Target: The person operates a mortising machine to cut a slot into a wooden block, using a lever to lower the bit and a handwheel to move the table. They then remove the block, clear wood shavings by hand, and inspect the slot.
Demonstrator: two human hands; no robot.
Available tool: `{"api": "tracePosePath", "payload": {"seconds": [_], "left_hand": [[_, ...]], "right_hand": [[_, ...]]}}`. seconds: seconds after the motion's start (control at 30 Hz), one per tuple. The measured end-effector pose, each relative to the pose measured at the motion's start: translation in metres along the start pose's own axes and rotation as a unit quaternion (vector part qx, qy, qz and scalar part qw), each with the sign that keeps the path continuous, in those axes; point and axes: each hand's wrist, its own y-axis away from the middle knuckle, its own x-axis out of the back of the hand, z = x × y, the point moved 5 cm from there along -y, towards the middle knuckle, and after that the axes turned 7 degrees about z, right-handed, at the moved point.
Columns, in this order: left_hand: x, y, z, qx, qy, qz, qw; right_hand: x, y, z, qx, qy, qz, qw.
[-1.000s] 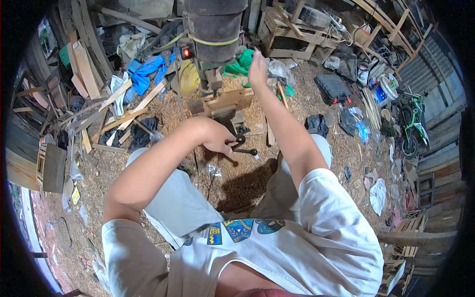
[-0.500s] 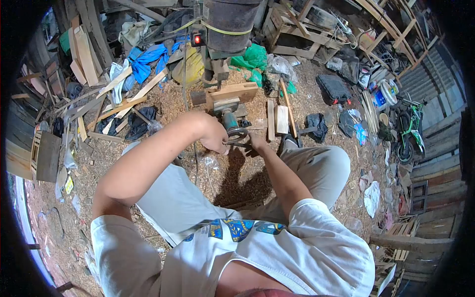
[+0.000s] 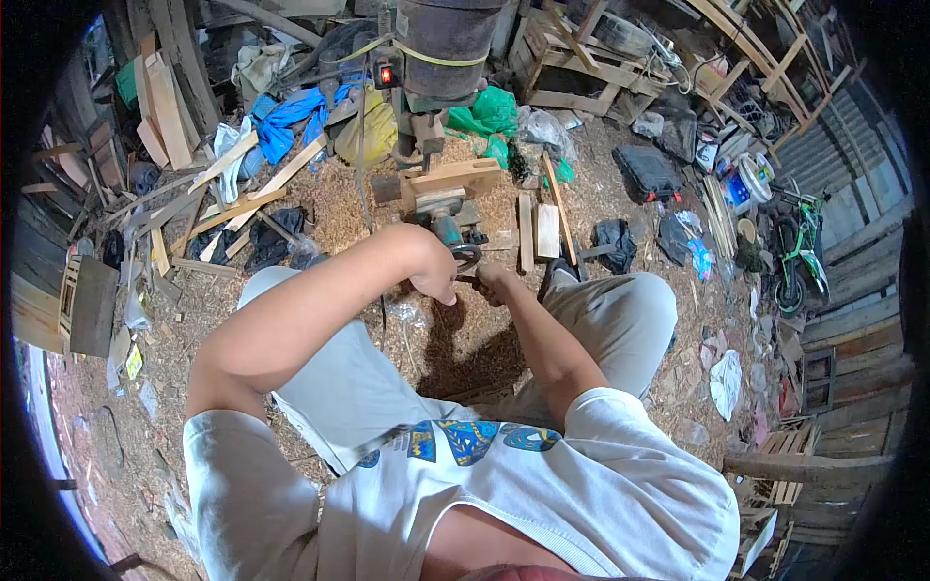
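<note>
A dark round handwheel (image 3: 466,255) sits on the near end of a green machine vise (image 3: 446,229), low in front of me. My left hand (image 3: 435,277) is bent against the wheel's left side, its fingers curled and partly hidden behind the hand. On the near right edge of the wheel, my right hand (image 3: 492,282) is closed around the rim or a handle there. Beyond the vise, a notched wooden block (image 3: 453,181) lies crosswise under the machine's metal head (image 3: 426,131).
A large dark drum-like machine body (image 3: 446,48) with a yellow strap stands above. Wooden pieces (image 3: 547,230) lie right of the vise, a black case (image 3: 649,172) farther right. Wood shavings cover the floor. Loose boards (image 3: 237,213) and plastic bags lie left; a green bike (image 3: 802,257) stands far right.
The handwheel has turned; its rim shows at a different angle. My left hand has shifted slightly right and my right hand slightly left, staying at the wheel. The view has moved a little.
</note>
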Motion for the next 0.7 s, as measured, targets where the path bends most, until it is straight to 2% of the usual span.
{"api": "tracePosePath", "payload": {"seconds": [0.27, 0.37, 0.43, 0.5, 0.57, 0.7], "left_hand": [[-0.002, 0.006, -0.009, -0.011, 0.013, 0.004, 1.000], [-0.001, 0.002, -0.017, -0.002, 0.008, 0.002, 1.000], [-0.001, 0.002, -0.015, -0.011, 0.006, 0.009, 1.000], [-0.002, 0.002, -0.016, -0.011, 0.013, 0.011, 1.000], [-0.002, 0.005, -0.014, -0.009, 0.022, 0.015, 1.000], [-0.001, 0.013, -0.010, 0.003, 0.028, 0.028, 0.999]], "right_hand": [[0.000, 0.001, -0.002, 0.010, -0.040, 0.014, 0.999], [-0.002, 0.002, -0.009, -0.006, -0.034, 0.057, 0.998], [-0.007, 0.002, -0.009, 0.019, 0.062, 0.045, 0.997], [-0.009, -0.004, -0.010, 0.023, 0.050, 0.043, 0.998], [-0.006, -0.010, -0.006, -0.026, 0.011, 0.073, 0.997], [-0.013, 0.000, -0.007, 0.025, 0.031, 0.088, 0.995]]}}
